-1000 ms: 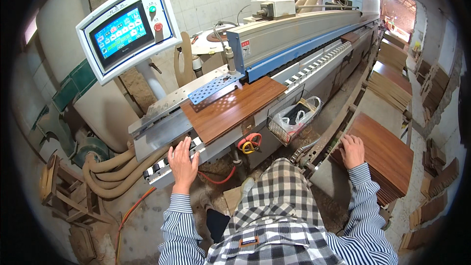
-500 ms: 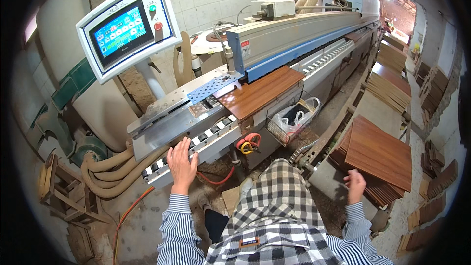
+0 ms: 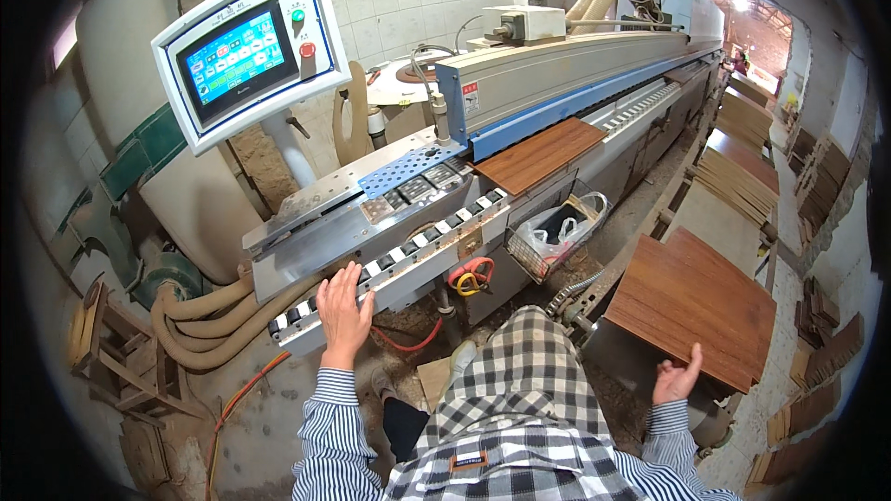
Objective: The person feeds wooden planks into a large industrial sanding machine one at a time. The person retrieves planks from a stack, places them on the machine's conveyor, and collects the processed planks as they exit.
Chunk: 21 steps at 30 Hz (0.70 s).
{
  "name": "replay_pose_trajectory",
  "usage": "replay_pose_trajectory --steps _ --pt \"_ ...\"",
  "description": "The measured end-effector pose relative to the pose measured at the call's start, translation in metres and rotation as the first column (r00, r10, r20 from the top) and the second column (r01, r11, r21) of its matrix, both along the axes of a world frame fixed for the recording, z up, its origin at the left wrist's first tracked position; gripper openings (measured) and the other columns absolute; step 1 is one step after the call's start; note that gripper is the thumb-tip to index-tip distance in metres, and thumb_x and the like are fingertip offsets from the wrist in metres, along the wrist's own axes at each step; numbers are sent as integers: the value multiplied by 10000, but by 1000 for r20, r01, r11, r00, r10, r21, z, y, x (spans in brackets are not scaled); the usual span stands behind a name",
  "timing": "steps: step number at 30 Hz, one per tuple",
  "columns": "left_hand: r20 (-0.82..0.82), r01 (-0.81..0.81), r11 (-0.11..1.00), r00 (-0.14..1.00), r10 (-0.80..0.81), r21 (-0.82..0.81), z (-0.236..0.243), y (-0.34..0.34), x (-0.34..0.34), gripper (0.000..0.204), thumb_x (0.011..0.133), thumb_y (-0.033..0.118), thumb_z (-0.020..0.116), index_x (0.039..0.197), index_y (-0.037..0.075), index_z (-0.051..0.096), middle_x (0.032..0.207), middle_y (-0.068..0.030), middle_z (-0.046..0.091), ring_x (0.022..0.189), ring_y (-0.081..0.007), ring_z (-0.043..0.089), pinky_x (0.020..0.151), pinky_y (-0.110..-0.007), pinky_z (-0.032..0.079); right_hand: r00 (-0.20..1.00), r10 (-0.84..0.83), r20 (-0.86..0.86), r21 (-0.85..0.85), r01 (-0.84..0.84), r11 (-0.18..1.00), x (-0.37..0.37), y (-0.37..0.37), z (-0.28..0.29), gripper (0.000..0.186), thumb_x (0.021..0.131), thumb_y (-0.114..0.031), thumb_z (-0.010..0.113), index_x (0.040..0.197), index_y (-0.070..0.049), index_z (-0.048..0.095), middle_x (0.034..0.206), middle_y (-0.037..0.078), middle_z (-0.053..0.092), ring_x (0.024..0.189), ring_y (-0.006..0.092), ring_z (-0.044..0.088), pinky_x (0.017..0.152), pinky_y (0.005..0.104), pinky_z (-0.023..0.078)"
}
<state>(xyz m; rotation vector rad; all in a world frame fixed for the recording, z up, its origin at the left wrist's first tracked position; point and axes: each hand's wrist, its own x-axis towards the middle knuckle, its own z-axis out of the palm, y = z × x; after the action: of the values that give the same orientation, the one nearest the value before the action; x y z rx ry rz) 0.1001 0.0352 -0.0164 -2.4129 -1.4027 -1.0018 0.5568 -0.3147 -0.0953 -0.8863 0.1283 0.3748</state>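
Note:
My left hand (image 3: 343, 315), fingers outstretched, rests at the roller rail (image 3: 399, 255) on the near end of the long machine. My right hand (image 3: 677, 378) is open at the near edge of a stack of dark wood-grain panels (image 3: 687, 306), palm turned up, thumb apart from the loosely curled fingers; I cannot tell whether it touches the stack. Farther along the machine, another wood-grain panel (image 3: 538, 153) lies under the beam, beside a perforated blue plate (image 3: 404, 172).
A control screen (image 3: 237, 65) stands left; beige hoses (image 3: 209, 334) and a wooden stool (image 3: 116, 362) are below it. Red-handled scissors (image 3: 471, 274) and a wire basket with a bag (image 3: 557, 232) hang on the machine. A conveyor (image 3: 719, 213) with more panels runs along the right.
The panel on the machine has moved forward and away along it. The stacked panels have shifted toward me. My right hand has moved down from their top to the near edge.

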Motion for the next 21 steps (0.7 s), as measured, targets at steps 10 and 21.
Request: replay_pose_trajectory --steps 10,21 --pt "132 99 988 988 -83 -120 11 -26 -4 573 887 247 661 1406 84 481 1416 -130 531 1392 -341 393 1176 -517 199 979 195 56 3 -195 981 4 -10 13 139 889 -219 693 1001 -146 653 894 -36 691 595 79 599 503 216 484" --pt "111 253 950 965 -236 -183 35 -138 -9 735 810 456 746 1382 61 508 1479 -155 460 1407 -358 371 1162 -547 225 449 892 55 42 -893 447 -148 193 63 187 917 -130 672 1062 -13 660 918 51 685 718 122 647 548 228 539"
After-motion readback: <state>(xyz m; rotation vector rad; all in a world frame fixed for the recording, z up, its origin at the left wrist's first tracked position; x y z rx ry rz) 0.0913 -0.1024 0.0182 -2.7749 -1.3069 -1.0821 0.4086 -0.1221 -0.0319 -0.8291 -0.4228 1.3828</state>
